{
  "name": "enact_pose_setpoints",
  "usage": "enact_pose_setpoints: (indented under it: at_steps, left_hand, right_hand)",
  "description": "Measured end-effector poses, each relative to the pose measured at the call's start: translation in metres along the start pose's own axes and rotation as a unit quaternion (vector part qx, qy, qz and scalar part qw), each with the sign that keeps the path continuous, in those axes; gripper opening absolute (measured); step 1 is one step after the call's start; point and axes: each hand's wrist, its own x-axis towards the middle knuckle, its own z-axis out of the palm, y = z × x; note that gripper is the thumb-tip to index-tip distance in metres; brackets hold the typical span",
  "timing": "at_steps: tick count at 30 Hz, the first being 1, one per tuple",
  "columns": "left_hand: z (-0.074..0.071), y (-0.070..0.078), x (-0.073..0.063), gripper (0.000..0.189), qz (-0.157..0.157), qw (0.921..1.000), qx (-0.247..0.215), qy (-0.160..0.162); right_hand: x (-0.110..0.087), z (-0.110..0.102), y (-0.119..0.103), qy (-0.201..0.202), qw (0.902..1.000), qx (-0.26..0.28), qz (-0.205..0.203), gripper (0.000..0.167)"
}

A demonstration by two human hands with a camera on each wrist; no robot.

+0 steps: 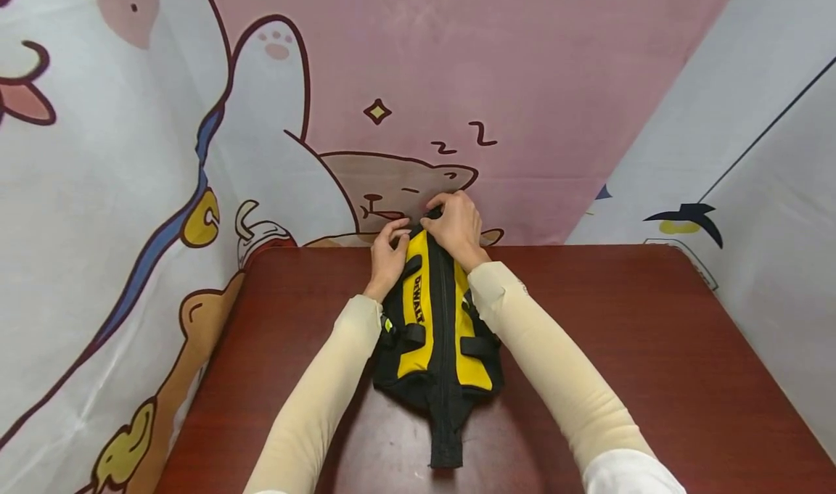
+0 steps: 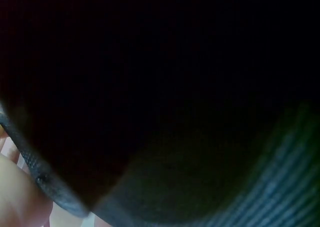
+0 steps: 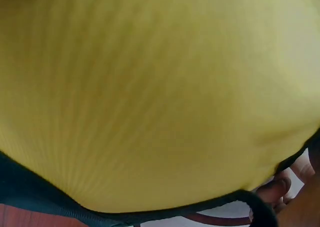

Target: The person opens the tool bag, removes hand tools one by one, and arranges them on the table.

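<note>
Nearest, toward the person from both hands, the black tab [image 1: 447, 439] of the bag [image 1: 414, 352] lies on the table [image 1: 294, 320]. The bag, yellow w/ black, lies between the forearms; its zip [image 1: 444, 313] looks closed where visible, so contents can't be told. At the far end, the L hand [image 1: 389, 258] touches the bag's left edge; can't tell if it grips. The R hand [image 1: 457, 229] pinches the bag's black tip. Beyond both hands: printed cloth [image 1: 555, 80].
</note>
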Motion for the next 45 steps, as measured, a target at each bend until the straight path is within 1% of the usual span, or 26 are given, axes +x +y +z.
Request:
enact_pose_setpoints:
  at_steps: [3, 5, 10, 13, 16, 21, 23, 25, 27, 29, 32, 33, 35, 39, 40, 42, 43, 44, 45]
  left_hand:
    - [0.0, 0.001, 0.001, 0.035, 0.003, 1.0, 0.002, 0.0]
    - [-0.001, 0.0, 0.002, 0.035, 0.004, 1.0, 0.001, -0.004]
    - [-0.002, 0.0, 0.005, 0.035, 0.001, 0.9999, -0.003, -0.013]
    - [-0.001, 0.001, 0.005, 0.035, 0.005, 0.9998, 0.0, -0.017]
    - [-0.001, 0.002, 0.005, 0.035, 0.009, 0.9997, 0.004, -0.023]
    - [-0.001, 0.002, 0.006, 0.035, 0.012, 0.9994, 0.013, -0.03]
    - [-0.002, 0.002, 0.007, 0.034, 0.021, 0.9992, 0.021, -0.027]
    - [-0.002, 0.002, 0.008, 0.033, 0.034, 0.9988, 0.026, -0.023]
    - [-0.003, 0.002, 0.008, 0.031, 0.044, 0.9984, 0.03, -0.02]
    - [-0.003, 0.001, 0.008, 0.029, 0.052, 0.998, 0.03, -0.018]
    - [-0.004, -0.001, 0.008, 0.025, 0.064, 0.9974, 0.029, -0.013]
    - [-0.004, -0.01, 0.012, 0.023, 0.075, 0.9969, 0.022, -0.01]
    - [-0.004, -0.012, 0.012, 0.022, 0.085, 0.9961, 0.022, -0.005]
    - [-0.003, -0.013, 0.014, 0.021, 0.092, 0.9953, 0.03, -0.002]
    - [-0.003, -0.004, 0.009, 0.021, 0.085, 0.9956, 0.039, -0.002]
    - [-0.003, -0.004, 0.009, 0.021, 0.081, 0.996, 0.039, -0.001]
    - [-0.003, -0.011, 0.011, 0.019, 0.084, 0.996, 0.03, 0.001]
    - [-0.003, -0.01, 0.011, 0.019, 0.08, 0.9964, 0.026, 0.004]
    - [-0.003, -0.011, 0.011, 0.018, 0.079, 0.9966, 0.022, 0.007]
  right_hand:
    - [0.001, -0.001, 0.001, 0.002, 1.0, 0.002, -0.005, 0.018]
    - [0.003, -0.002, 0.002, 0.0, 0.9999, 0.003, -0.012, 0.016]
    - [0.006, -0.005, 0.007, -0.005, 0.9996, 0.006, -0.027, 0.016]
    - [0.006, -0.005, 0.009, -0.001, 0.9995, 0.01, -0.031, 0.015]
    - [0.006, -0.006, 0.012, 0.005, 0.9991, 0.026, -0.034, 0.014]
    - [0.005, -0.007, 0.015, 0.021, 0.9973, 0.065, -0.029, 0.012]
    - [0.005, -0.007, 0.016, 0.028, 0.9948, 0.096, -0.018, 0.012]
    - [0.004, -0.006, 0.016, 0.033, 0.9903, 0.135, 0.003, 0.013]
    - [0.004, -0.006, 0.016, 0.032, 0.9824, 0.181, 0.03, 0.013]
    - [0.003, -0.004, 0.016, 0.03, 0.9726, 0.222, 0.062, 0.013]
    - [0.001, -0.003, 0.016, 0.025, 0.9549, 0.28, 0.096, 0.014]
    - [0.0, -0.003, 0.016, 0.024, 0.9486, 0.298, 0.103, 0.015]
    - [0.0, -0.003, 0.015, 0.02, 0.9362, 0.332, 0.114, 0.017]
    - [-0.001, -0.004, 0.018, -0.001, 0.9057, 0.402, 0.134, 0.02]
    - [-0.002, -0.004, 0.019, -0.009, 0.8984, 0.416, 0.14, 0.02]
    - [-0.003, -0.005, 0.022, -0.024, 0.886, 0.439, 0.147, 0.021]
    - [-0.003, -0.006, 0.023, -0.03, 0.8819, 0.446, 0.148, 0.021]
    - [-0.003, -0.007, 0.024, -0.037, 0.8793, 0.451, 0.149, 0.022]
    - [-0.004, -0.008, 0.025, -0.043, 0.8788, 0.451, 0.149, 0.022]
